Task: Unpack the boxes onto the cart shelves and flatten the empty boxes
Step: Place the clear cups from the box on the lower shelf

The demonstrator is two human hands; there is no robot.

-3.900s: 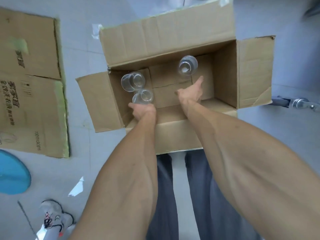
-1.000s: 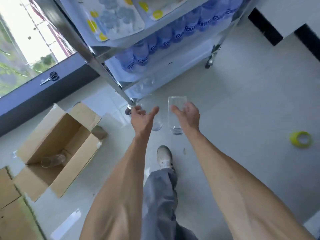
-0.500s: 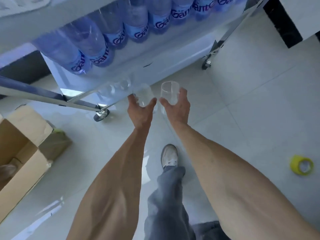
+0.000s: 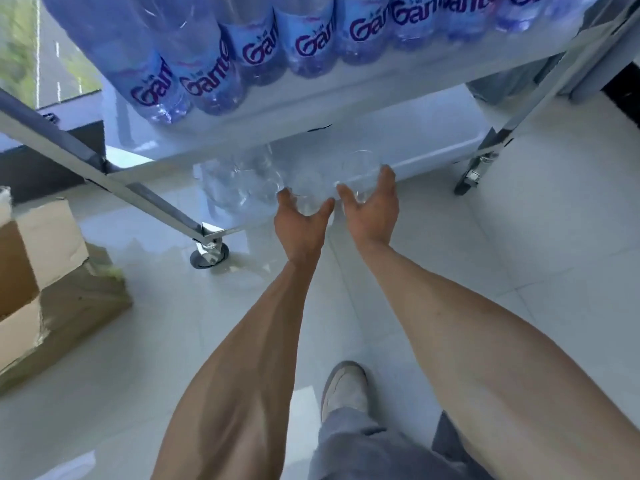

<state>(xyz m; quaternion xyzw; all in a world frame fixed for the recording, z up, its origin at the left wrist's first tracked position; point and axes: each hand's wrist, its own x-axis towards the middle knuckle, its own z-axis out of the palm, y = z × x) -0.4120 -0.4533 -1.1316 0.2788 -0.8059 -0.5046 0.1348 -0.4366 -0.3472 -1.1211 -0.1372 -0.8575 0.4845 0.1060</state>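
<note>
Left hand (image 4: 300, 226) grasps a clear glass (image 4: 306, 192); right hand (image 4: 372, 211) grasps another glass (image 4: 358, 171), both at the cart's bottom shelf (image 4: 433, 152) near edge, probably just touching down. Open floor (image 4: 519, 258) right.

1. There is one view only, from a wide-angle camera worn on the person's head.
2. It looks forward and steeply down along both bare forearms to the pale glossy tiled floor (image 4: 519, 258).
3. It sits close to the low white cart shelf with metal legs (image 4: 433, 147), whose upper tier fills the top edge.
4. Straight lines bow toward the frame edges.
</note>
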